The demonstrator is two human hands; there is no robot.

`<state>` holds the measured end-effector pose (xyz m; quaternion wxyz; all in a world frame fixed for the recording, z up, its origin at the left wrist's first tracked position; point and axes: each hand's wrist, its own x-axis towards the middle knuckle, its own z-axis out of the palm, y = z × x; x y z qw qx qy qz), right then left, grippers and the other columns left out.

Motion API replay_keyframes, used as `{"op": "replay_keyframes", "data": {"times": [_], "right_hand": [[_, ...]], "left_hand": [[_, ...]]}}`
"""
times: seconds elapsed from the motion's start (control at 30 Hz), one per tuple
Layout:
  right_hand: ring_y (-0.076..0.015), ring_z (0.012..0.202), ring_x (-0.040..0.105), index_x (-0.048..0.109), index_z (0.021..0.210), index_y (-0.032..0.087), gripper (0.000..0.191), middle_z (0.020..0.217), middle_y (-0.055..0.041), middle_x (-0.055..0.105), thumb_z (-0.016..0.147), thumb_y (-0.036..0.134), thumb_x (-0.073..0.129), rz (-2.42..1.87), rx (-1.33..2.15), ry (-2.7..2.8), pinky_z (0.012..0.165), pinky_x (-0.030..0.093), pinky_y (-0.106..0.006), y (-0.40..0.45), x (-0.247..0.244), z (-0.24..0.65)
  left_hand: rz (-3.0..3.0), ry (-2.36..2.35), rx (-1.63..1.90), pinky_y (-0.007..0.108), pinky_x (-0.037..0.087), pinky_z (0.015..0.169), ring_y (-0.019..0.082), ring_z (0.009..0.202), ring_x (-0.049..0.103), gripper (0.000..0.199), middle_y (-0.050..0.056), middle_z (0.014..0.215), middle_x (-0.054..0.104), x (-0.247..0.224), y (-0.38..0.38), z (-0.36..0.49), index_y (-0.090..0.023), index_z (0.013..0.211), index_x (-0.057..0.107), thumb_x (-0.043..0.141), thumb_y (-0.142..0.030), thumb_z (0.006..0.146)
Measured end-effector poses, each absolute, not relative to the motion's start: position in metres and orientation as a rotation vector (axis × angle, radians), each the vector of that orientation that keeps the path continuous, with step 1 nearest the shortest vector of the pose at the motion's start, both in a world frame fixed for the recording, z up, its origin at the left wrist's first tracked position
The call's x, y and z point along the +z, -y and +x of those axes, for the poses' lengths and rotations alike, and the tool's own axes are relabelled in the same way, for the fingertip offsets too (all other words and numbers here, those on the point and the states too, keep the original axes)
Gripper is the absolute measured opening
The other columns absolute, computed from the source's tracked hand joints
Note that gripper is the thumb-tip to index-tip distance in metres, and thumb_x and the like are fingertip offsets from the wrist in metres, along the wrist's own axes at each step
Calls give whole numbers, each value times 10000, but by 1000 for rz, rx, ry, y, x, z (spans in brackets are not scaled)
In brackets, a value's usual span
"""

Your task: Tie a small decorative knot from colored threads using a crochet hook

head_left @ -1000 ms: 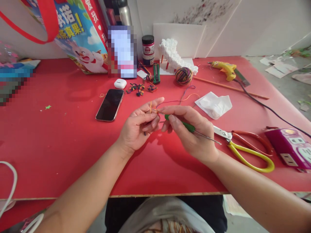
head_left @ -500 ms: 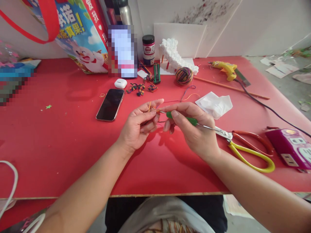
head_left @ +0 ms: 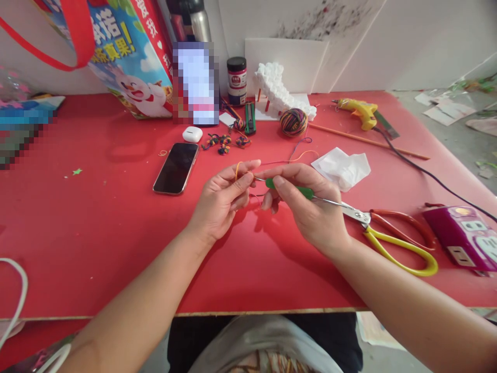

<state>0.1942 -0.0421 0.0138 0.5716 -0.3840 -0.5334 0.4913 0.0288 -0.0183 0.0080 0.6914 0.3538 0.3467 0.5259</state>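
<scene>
Perhaps, at frame centre, the thin orange yarn (head_left: 236,170) pinched in the left hand (head_left: 222,201) could slip the green-handled metal crochet hook (head_left: 306,193) clasped by the right hand (head_left: 316,215), should that pinch slacken.

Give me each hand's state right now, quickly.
Left hand: closed, holding orange yarn at the fingertips.
Right hand: closed, holding the green-handled hook.

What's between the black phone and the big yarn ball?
The head view shows yarn bits between the phone and the ball, with a green tool just behind.
</scene>
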Motion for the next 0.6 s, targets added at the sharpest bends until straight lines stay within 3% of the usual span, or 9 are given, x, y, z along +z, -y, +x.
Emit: {"op": "replay_keyframes", "data": {"times": [0.1, 0.3, 0.6], "right_hand": [[-127, 592, 715, 758, 992, 183, 104, 687, 24, 725, 1012, 220, 663, -902, 1148, 1262, 576, 599, -272, 41, 13, 195], [-134, 608, 722, 769, 986, 191, 106, 725, 10, 737, 1008, 236, 675, -915, 1141, 1266, 559, 601, -276, 41, 12, 195], [-121, 589, 709, 769, 978, 177, 111, 692, 20, 728, 1000, 187, 661, -898, 1139, 1260, 550, 593, -257, 42, 14, 194]], "left_hand": [[751, -765, 1162, 193, 257, 405, -28, 443, 327, 212, 8, 935, 725, 10, 19, 29, -171, 1002, 870, 913, -173, 795], [607, -730, 1081, 156, 264, 402, -31, 400, 306, 162, -36, 733, 627, 11, 17, 25, -124, 1001, 863, 863, -160, 842], [647, -726, 1086, 139, 281, 424, -13, 417, 333, 154, 11, 695, 689, 8, 17, 23, -163, 1004, 875, 831, -124, 862]]}}
